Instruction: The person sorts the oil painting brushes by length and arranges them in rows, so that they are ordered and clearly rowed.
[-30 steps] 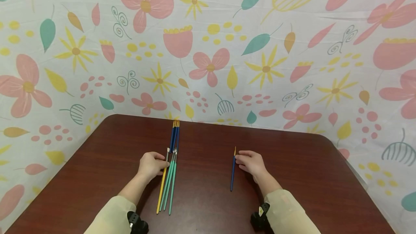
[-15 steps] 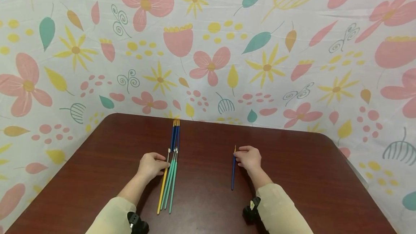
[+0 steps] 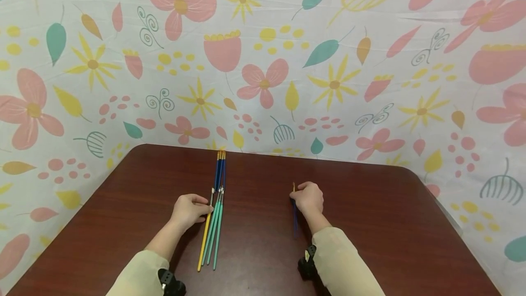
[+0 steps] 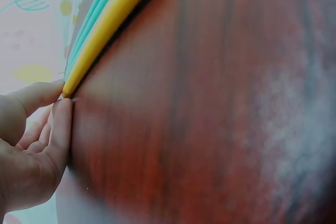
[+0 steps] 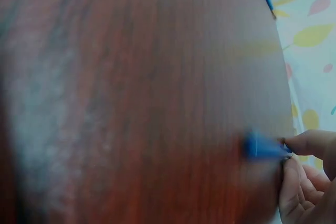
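Note:
My left hand (image 3: 186, 212) pinches a yellow paintbrush (image 3: 204, 243) near its ferrule, between thumb and fingertips. This brush lies at the left edge of several green paintbrushes (image 3: 219, 232), their bristle ends pointing away from me. In the left wrist view, the yellow handle (image 4: 107, 30) stretches away from the fingertips beside green handles. Over to the right, my right hand (image 3: 309, 198) pinches a blue paintbrush (image 3: 295, 223) close to its tip, with the handle pointing towards me. The right wrist view shows that blue handle (image 5: 261, 148) blurred and foreshortened.
Several blue paintbrushes (image 3: 220, 171) lie together by the far edge of the dark wooden table (image 3: 255, 232), just beyond the green ones. A flower-printed cloth (image 3: 263, 49) hangs behind the table. Black wrist cameras (image 3: 306, 264) sit on both sleeves.
My right hand has shifted a little left and away from me, and its fingers now cover more of the blue paintbrush near the tip. The left hand keeps its pinch, nearly still.

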A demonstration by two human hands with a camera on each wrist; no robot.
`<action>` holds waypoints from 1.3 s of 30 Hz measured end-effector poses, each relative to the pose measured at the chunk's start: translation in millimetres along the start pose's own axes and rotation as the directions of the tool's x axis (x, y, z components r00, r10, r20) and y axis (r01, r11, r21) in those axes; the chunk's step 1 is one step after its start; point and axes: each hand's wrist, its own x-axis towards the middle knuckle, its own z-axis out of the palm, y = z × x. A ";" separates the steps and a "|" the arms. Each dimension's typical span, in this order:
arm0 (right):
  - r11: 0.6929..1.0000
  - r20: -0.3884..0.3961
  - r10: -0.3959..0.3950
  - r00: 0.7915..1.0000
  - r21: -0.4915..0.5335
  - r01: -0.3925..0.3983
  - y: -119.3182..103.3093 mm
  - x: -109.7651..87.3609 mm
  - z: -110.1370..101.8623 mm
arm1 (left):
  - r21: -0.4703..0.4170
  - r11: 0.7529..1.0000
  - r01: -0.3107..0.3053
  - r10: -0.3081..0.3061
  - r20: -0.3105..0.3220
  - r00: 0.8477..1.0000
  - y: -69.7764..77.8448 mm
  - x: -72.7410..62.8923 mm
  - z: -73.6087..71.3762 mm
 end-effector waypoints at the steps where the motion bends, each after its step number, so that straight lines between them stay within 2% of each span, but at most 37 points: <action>1: 1.000 -0.002 0.004 1.000 -0.013 -0.004 -1.2 0.1 0.3 | 0.001 1.000 0.001 -0.001 -0.001 1.000 -0.3 0.2 -0.2; 7: 0.999 -0.020 0.014 1.000 -0.042 -0.015 -3.5 2.8 2.2 | 0.009 1.000 0.002 -0.002 -0.002 1.000 -0.5 0.3 -0.3; 13: 0.999 -0.013 0.021 1.000 -0.024 -0.022 -1.6 6.4 0.9 | 0.006 1.000 0.002 -0.002 -0.001 1.000 -0.2 1.1 1.9; 19: 0.999 -0.022 -0.023 0.999 0.046 0.024 -1.7 10.3 3.6 | 0.012 1.000 -0.007 0.007 0.002 1.000 -2.2 1.3 0.4; 22: 0.990 -0.010 -0.047 0.999 0.130 0.048 -3.7 12.7 5.4 | 0.018 1.000 -0.011 0.011 -0.001 1.000 -2.0 0.5 -1.5; 25: 0.960 0.031 -0.040 0.999 0.278 0.030 -5.9 16.1 5.6 | 0.025 1.000 -0.016 0.016 0.006 1.000 -0.9 0.2 -1.6; 29: 0.892 0.113 -0.029 0.993 0.451 -0.025 -8.3 21.3 5.4 | 0.036 0.999 -0.016 0.016 0.007 1.000 -0.3 0.5 -0.4; 33: 0.840 0.193 -0.026 0.981 0.536 -0.084 -12.9 26.2 6.6 | 0.045 0.999 -0.013 0.013 0.007 1.000 -0.8 0.8 -0.4; 39: 0.780 0.307 -0.020 0.952 0.601 -0.177 -25.3 28.5 13.8 | 0.048 0.999 -0.019 0.018 0.013 1.000 0.3 0.8 -1.2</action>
